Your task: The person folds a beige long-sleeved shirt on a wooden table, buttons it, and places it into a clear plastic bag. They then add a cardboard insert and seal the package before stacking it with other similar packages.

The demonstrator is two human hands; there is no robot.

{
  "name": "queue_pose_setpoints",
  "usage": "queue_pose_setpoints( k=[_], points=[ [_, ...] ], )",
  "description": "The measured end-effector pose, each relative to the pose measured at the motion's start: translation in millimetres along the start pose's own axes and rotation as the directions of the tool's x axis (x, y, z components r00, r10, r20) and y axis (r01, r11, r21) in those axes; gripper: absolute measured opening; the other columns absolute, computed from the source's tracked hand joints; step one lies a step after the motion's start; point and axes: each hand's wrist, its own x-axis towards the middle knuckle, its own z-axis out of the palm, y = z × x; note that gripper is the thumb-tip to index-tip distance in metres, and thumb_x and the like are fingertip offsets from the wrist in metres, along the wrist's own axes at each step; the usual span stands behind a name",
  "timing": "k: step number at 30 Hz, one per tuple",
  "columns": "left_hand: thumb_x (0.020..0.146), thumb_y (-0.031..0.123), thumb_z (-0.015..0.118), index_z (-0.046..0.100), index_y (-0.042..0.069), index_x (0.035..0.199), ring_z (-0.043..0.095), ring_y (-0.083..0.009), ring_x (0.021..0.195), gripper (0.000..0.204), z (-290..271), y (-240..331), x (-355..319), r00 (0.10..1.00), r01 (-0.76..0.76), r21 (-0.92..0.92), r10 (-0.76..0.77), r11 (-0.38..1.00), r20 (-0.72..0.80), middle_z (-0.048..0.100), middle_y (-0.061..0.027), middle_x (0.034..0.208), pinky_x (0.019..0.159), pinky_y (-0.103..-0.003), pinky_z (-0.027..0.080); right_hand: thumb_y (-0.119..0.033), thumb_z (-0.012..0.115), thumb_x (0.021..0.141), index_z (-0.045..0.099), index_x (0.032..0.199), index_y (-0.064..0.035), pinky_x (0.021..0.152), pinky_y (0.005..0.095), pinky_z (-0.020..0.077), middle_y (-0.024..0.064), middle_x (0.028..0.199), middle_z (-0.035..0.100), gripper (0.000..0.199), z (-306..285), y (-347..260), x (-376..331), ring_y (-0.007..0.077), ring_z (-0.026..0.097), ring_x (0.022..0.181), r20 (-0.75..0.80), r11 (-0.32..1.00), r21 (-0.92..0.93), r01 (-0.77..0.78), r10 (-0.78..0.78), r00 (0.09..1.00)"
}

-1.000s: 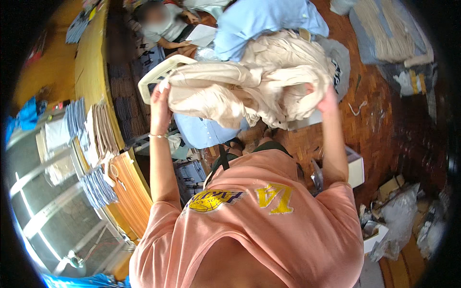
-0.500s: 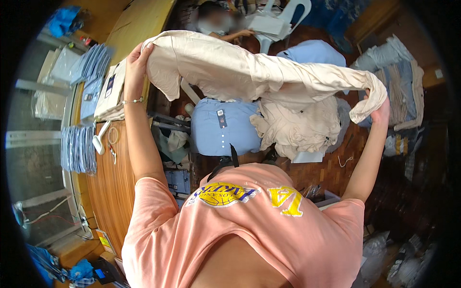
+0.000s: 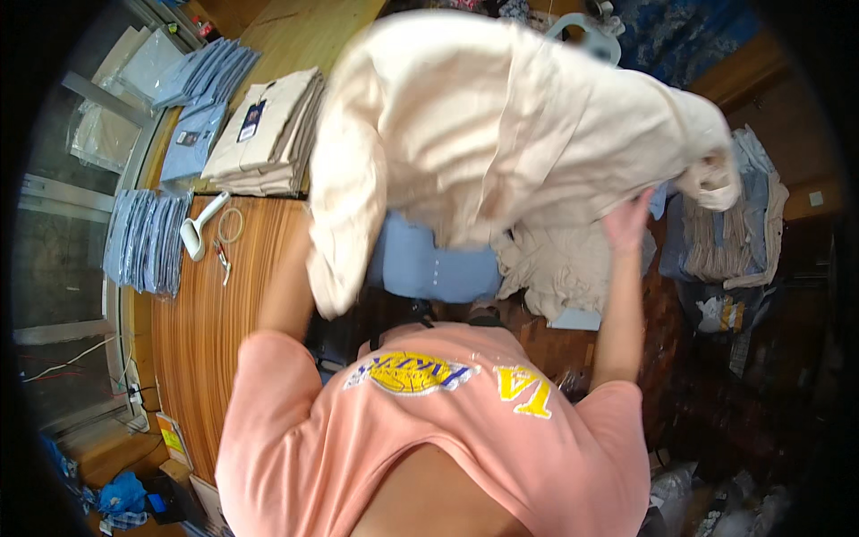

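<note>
Wooden table point(image 3: 201, 331) lay at nine o'clock while the cream shirt point(image 3: 501, 134), probably light and floppy, best taken at its edges, hung overhead, right hand point(image 3: 626, 224) gripping its hem, left hand hidden, fingers unclear.

One cream shirt point(image 3: 501, 125) aloft, one beige folded stack point(image 3: 264, 134), perhaps three blue stacks point(image 3: 143, 242)

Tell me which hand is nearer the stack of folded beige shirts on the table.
Left. The left hand, hidden under the cream shirt, is raised just beside the stack of folded beige shirts; the right hand grips the cloth far across.
</note>
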Motion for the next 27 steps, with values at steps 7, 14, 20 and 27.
queue_pose_setpoints(
  k=[7,14,20,27],
  points=[
    [0.087,0.020,0.053,0.061,0.002,0.086,0.057,-0.0216,0.070,0.020,-106.1,-59.8,-82.6,0.972,0.220,0.821,-0.190,0.527,-0.138,0.063,-0.0099,0.081,0.065,-0.032,0.045,-0.031,0.051,0.089,0.035,0.131,0.0006,0.103,0.0410,0.0302,0.0132,0.130,0.044,0.054,-4.1,61.8,-35.7,0.0281,0.043,0.119,-0.284,0.929,-0.124,-0.348,0.303,0.910],
    [0.086,0.024,0.054,0.063,0.003,0.088,0.057,-0.0205,0.073,0.023,-16.1,-29.7,-159.2,0.975,-0.052,0.999,0.218,0.013,0.048,0.064,-0.0098,0.084,0.065,-0.032,0.045,-0.032,0.043,0.092,0.035,0.132,-0.0002,0.104,0.0443,0.0271,0.0156,0.134,0.040,0.052,-27.9,62.1,-59.0,0.0305,0.038,0.124,-0.365,0.900,-0.005,-0.436,0.405,0.839],
    [0.091,0.041,0.039,0.040,0.007,0.128,0.047,-0.0234,0.113,0.050,-51.1,10.2,-198.1,0.999,0.004,-0.357,-0.020,0.934,-0.042,0.049,-0.0098,0.126,0.098,-0.037,0.037,-0.037,0.045,0.091,0.028,0.136,-0.0013,0.105,0.0458,0.0241,0.0171,0.138,0.034,0.060,-3.9,37.2,-33.7,0.0320,0.035,0.126,0.146,0.868,0.153,-0.472,0.452,0.880],
    [0.081,0.065,0.038,0.032,0.001,0.134,0.038,-0.0258,0.124,0.083,10.1,-40.5,-176.2,0.998,0.058,-0.441,-0.042,0.895,0.046,0.037,-0.0104,0.138,0.105,-0.042,0.028,-0.038,0.051,0.087,0.026,0.135,0.0018,0.105,0.0450,0.0263,0.0170,0.137,0.035,0.067,29.6,35.7,-7.1,0.0316,0.037,0.124,0.164,0.886,-0.102,-0.453,0.464,0.870]
  ],
)
